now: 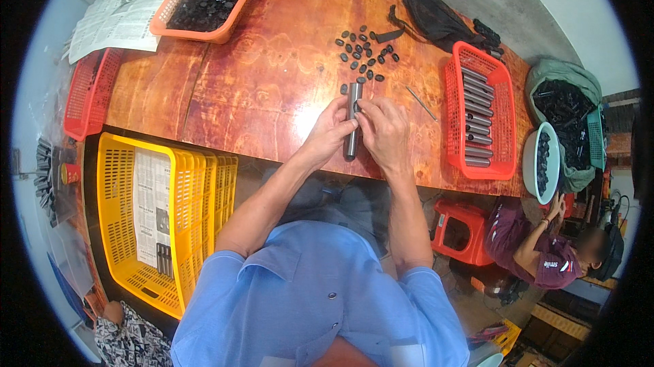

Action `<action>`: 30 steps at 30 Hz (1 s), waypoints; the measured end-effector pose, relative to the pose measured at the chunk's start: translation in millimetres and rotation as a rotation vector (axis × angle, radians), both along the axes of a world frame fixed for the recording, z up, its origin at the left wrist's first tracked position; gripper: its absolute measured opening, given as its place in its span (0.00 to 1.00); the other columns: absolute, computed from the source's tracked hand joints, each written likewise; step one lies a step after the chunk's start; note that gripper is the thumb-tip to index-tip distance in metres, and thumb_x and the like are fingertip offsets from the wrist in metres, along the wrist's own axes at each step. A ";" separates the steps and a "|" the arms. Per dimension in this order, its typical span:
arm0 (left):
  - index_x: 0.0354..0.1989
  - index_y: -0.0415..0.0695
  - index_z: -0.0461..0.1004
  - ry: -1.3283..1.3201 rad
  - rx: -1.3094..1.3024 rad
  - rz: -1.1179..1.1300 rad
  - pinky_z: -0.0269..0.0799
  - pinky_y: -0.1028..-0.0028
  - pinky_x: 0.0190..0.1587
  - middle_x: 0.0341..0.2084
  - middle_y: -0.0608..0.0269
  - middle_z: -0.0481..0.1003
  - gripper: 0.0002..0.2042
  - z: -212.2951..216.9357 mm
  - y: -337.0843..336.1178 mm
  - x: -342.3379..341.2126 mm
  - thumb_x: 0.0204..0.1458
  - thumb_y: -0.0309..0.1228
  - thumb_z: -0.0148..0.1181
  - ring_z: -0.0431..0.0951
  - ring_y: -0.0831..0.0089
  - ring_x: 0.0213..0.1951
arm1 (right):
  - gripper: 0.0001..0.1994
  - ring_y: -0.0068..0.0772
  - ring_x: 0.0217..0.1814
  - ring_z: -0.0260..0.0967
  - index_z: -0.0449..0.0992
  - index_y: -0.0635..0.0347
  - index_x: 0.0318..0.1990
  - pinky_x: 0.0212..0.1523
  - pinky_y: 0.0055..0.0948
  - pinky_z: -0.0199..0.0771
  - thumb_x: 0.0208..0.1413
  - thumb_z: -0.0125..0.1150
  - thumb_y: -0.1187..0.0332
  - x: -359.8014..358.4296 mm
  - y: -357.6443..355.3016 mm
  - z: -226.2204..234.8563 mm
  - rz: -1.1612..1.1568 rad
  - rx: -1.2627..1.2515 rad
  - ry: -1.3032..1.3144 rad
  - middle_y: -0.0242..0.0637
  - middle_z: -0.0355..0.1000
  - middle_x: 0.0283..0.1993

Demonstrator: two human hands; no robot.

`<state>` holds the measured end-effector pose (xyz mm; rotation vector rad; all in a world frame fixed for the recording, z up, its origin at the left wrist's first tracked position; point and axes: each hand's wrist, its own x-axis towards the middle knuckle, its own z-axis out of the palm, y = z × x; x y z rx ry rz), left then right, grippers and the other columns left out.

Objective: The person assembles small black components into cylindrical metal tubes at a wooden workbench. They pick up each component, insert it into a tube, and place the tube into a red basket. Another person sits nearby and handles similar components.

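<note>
A grey metal tube (354,94) stands nearly upright in the picture, over the near edge of the wooden table. My left hand (329,132) is closed around its left side, thumb laid across it. Against the tube's right side, the bent fingers of my right hand (387,130) pinch at a dark spot on its face; whatever they hold is hidden. Just beyond the tube's far end, small black oval pieces (371,62) lie loosely scattered, several of them. One oval piece (344,88) rests close to the tube's left side.
To the right, a red basket (452,121) holds several metal tubes; a thin rod (422,103) lies before it. An orange basket (158,26) of dark pieces sits far left. Yellow crates (109,231) stand left of me. Beyond a pale bowl (530,176), a co-worker (538,251) sits at right.
</note>
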<state>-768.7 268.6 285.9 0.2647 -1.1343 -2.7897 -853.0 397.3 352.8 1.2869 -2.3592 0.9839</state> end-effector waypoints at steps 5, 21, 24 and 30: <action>0.70 0.39 0.57 0.018 -0.037 -0.015 0.74 0.68 0.60 0.56 0.56 0.74 0.26 -1.7 -1.0 -1.1 0.65 0.21 0.56 0.76 0.70 0.57 | 0.12 0.41 0.40 0.76 0.84 0.58 0.45 0.42 0.38 0.70 0.52 0.71 0.73 -1.3 1.8 -5.1 -0.015 0.018 0.034 0.39 0.78 0.41; 0.48 0.41 0.73 -0.197 0.072 -0.010 0.75 0.73 0.30 0.29 0.62 0.77 0.12 34.0 -5.3 -2.0 0.71 0.38 0.51 0.78 0.72 0.26 | 0.17 0.23 0.38 0.74 0.74 0.65 0.62 0.40 0.25 0.76 0.67 0.59 0.72 15.2 -5.0 -33.6 -0.004 -0.430 -0.775 0.37 0.76 0.46; 0.47 0.40 0.74 -0.219 0.047 -0.084 0.75 0.74 0.30 0.29 0.62 0.77 0.15 30.4 -7.5 -4.3 0.71 0.40 0.50 0.77 0.73 0.26 | 0.17 0.20 0.35 0.72 0.72 0.68 0.62 0.36 0.23 0.75 0.68 0.58 0.72 9.6 -7.5 -32.0 0.000 -0.560 -0.977 0.40 0.78 0.47; 0.44 0.41 0.73 -0.268 -0.118 -0.075 0.68 0.79 0.23 0.24 0.65 0.75 0.16 32.7 0.2 -7.0 0.71 0.43 0.50 0.72 0.78 0.19 | 0.15 0.20 0.26 0.72 0.72 0.70 0.58 0.26 0.22 0.72 0.67 0.59 0.74 3.8 -7.7 -30.7 0.001 -0.620 -1.174 0.40 0.78 0.42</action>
